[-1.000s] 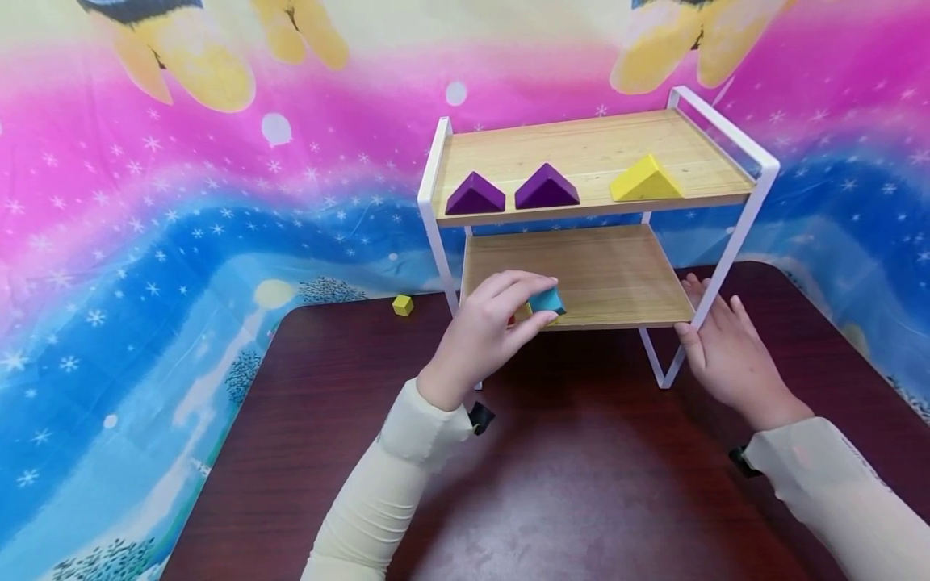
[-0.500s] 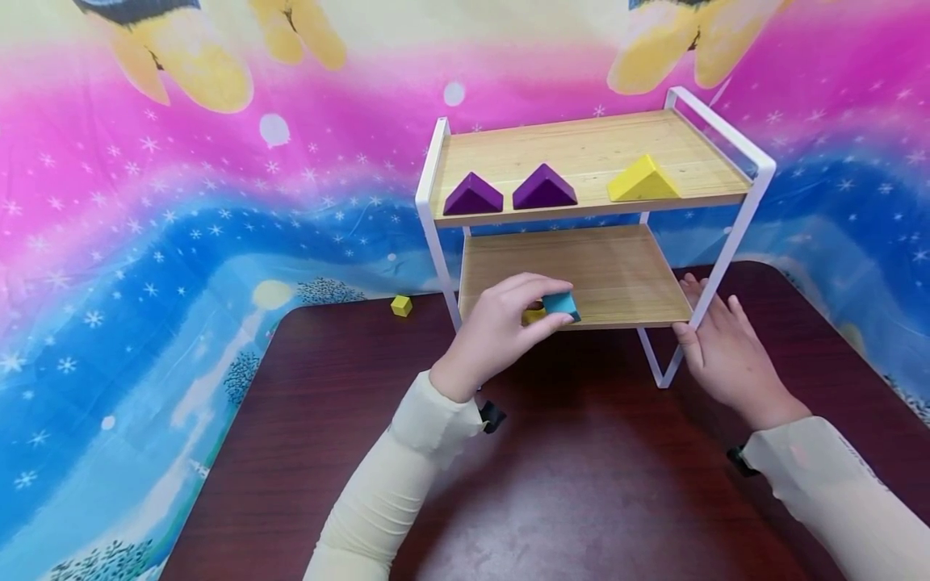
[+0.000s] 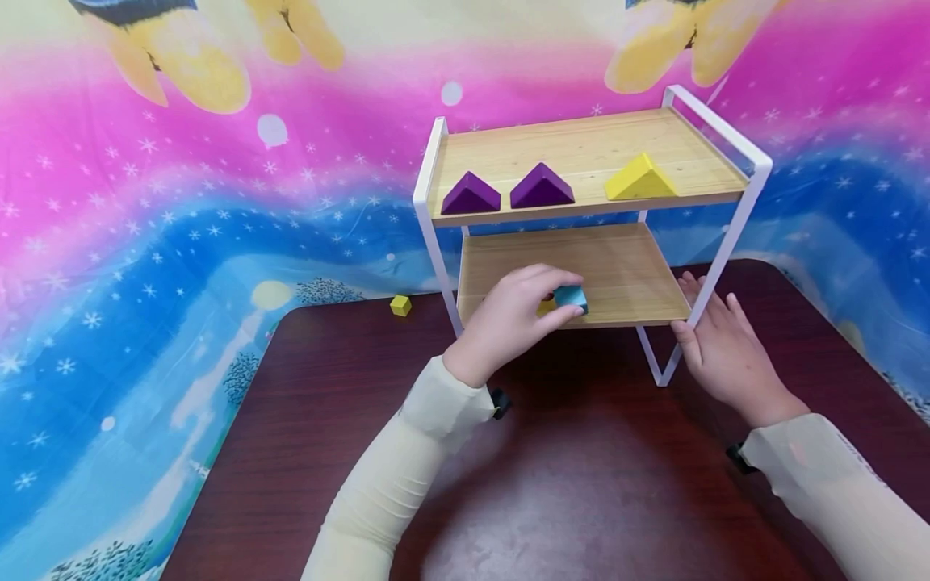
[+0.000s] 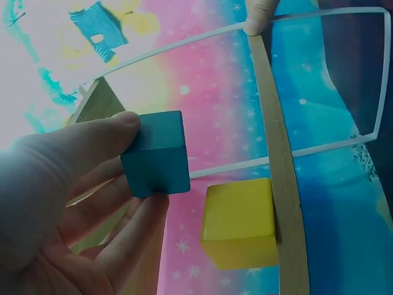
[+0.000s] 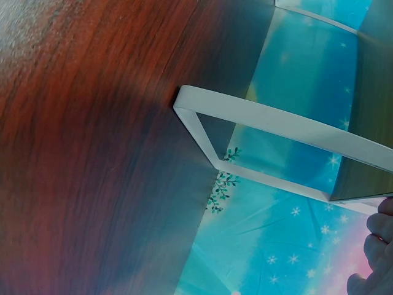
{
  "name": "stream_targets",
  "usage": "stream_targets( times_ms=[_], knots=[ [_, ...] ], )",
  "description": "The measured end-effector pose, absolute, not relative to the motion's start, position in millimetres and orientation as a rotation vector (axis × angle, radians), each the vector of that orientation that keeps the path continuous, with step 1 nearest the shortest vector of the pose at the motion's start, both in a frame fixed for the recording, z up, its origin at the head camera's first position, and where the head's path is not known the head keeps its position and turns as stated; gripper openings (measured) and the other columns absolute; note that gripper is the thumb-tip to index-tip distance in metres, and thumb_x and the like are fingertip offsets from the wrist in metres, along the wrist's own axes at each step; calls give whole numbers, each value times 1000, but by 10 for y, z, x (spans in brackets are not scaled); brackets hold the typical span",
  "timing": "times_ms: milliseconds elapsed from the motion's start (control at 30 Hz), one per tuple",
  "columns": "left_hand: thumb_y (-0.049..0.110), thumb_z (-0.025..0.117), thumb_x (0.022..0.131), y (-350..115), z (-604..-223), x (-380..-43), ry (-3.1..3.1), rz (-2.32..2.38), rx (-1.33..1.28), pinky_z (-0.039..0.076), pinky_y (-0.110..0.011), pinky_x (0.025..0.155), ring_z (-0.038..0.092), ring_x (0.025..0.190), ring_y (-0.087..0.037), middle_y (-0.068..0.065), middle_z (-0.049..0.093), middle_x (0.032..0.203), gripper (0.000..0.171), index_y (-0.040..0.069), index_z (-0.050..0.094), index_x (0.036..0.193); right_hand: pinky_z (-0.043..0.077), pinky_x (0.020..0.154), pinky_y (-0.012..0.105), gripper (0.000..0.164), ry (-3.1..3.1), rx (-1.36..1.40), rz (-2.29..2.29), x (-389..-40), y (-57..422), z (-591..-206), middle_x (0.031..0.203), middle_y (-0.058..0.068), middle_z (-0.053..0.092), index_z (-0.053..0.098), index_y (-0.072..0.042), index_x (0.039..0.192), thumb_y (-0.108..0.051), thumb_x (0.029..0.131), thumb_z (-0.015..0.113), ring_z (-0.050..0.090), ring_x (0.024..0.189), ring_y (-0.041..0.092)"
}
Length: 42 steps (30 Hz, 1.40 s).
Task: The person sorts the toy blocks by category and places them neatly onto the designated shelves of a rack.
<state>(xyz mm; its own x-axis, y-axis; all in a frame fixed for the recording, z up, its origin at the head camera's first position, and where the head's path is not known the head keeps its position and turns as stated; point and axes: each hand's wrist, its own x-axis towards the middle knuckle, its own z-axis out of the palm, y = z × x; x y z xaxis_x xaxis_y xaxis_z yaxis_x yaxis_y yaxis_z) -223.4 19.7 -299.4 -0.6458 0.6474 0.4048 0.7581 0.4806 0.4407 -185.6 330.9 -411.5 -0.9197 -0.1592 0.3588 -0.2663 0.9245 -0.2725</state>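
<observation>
My left hand (image 3: 508,311) pinches a teal cube (image 3: 571,298) between thumb and fingers, close over the lower shelf's front edge. In the left wrist view the teal cube (image 4: 156,153) sits at my fingertips, apart from a yellow cube (image 4: 239,221) on the lower shelf (image 4: 284,160). From the head view, my left hand covers most of that yellow cube (image 3: 545,307). My right hand (image 3: 734,355) rests against the rack's front right leg, fingers extended along the outside and thumb at the lower shelf's corner. Its fingers (image 5: 381,230) show at the edge of the right wrist view.
The white-framed two-tier wooden rack (image 3: 603,145) stands on a dark red table (image 3: 349,387). Two purple triangular blocks (image 3: 542,187) and a yellow one (image 3: 643,177) line the top shelf's front. A small yellow cube (image 3: 400,305) lies left of the rack, near the patterned backdrop (image 3: 218,218).
My left hand has moved to the right along the lower shelf's front with the teal cube. A bit of red seen beside it earlier is now hidden. My right hand has stayed at the leg.
</observation>
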Motion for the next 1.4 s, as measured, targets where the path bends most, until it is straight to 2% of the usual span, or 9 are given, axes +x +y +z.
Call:
stream_targets(
  times_ms=[300,533,1000,1400],
  knots=[
    [28,75,94,341,-2977,-2300,-2562,-582,-1282,48,-22,100,62,108,-17,-5,69,123,40,8,69,128,-10,122,54,64,-2747,321,462,-1861,3308,-4101,168,19,10,13,-5,162,-39,111,30,4,155,39],
    [31,72,95,418,-2993,-2309,-2597,-405,-1292,47,-23,101,61,106,-17,-3,69,122,40,11,69,129,-9,123,53,63,-2739,327,464,-1868,3303,-4111,168,19,12,12,-7,163,-38,111,32,4,155,36],
    [35,72,95,556,-3028,-2302,-2630,-219,-1285,46,-24,105,62,109,-16,-3,69,125,43,13,68,132,-8,123,53,63,-2734,321,457,-1845,3303,-4106,167,19,12,11,-7,162,-36,111,33,4,155,36],
    [34,66,99,622,-3034,-2305,-2657,-129,-1257,45,-25,107,61,109,-16,-3,68,124,38,14,67,132,-7,123,52,63,-2730,315,454,-1846,3313,-4106,168,19,13,12,-7,162,-38,111,31,5,155,35]
  ],
)
